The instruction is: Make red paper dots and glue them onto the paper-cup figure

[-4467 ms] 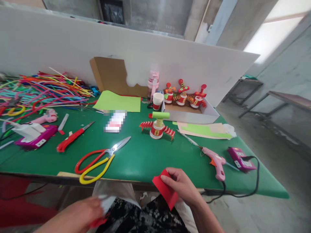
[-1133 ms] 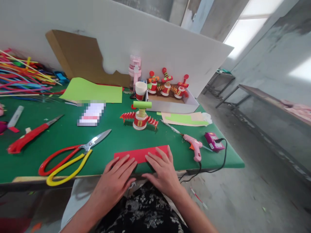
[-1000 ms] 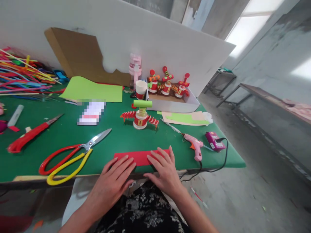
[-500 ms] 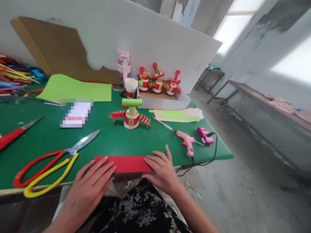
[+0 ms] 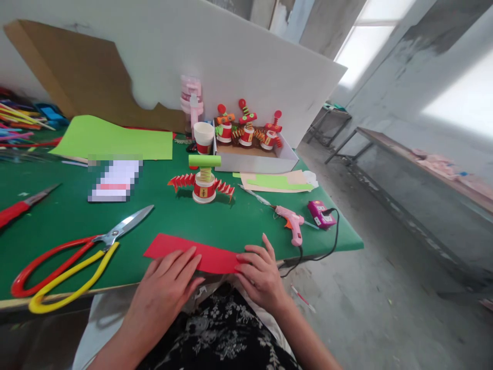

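A folded strip of red paper (image 5: 181, 250) lies flat at the near edge of the green table (image 5: 231, 221). My left hand (image 5: 165, 288) rests on the strip's near middle with fingers spread flat. My right hand (image 5: 262, 270) presses the strip's right end, its fingers stretched out. Neither hand grips anything. Large scissors (image 5: 77, 257) with red and yellow handles lie just left of the strip.
A paper-cup figure (image 5: 203, 180) with red fringed arms stands mid-table. Behind it sit a white box (image 5: 256, 156) of similar figures, a paper cup (image 5: 203, 137) and a pink bottle (image 5: 191, 103). A pink glue gun (image 5: 290, 223) with cord lies right. Green paper (image 5: 111, 139) and a red knife (image 5: 21, 203) lie left.
Earlier my right hand held the red paper off the table; it now lies flat under both hands. In the last half second the strip's left end swung away from me and my left hand slid right.
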Available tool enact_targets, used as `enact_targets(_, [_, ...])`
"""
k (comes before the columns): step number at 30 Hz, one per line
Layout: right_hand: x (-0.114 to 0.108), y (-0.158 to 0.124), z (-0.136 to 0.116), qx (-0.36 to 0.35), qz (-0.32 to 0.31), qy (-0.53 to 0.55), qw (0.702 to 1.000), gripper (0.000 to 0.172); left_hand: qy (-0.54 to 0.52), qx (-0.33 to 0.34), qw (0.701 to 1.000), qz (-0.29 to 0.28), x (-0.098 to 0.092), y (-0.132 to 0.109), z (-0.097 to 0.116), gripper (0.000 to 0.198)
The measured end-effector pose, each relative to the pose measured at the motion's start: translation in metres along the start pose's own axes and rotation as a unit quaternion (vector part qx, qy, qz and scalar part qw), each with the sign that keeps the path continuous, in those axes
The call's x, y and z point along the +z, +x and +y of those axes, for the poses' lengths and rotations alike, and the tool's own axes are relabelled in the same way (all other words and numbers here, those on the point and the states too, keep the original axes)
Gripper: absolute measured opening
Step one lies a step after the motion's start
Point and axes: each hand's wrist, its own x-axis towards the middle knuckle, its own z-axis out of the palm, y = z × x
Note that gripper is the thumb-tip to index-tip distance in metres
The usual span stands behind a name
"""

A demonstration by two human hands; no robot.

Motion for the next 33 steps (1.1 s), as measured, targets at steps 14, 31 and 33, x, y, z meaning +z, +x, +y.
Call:
enact_targets(14, [0.023, 0.022, -0.018, 0.026, -0.044, 0.054, 0.997, 0.016, -0.106, -0.011, 0.994, 0.035, -0.001, 0.008, 0.024, 0.024])
enact_targets(31, [0.024, 0.027, -0.013, -0.044, -0.038, 0.058, 0.997, 0.015, -0.13, -0.07, 0.983, 0.105, 0.002, -0.011, 0.023, 0.017])
enact_targets(33, [0.025, 0.027, -0.013, -0.028, -0.042, 0.067, 0.996, 0.016, -0.131, -0.093, 0.981, 0.111, 0.0, -0.011, 0.024, 0.016])
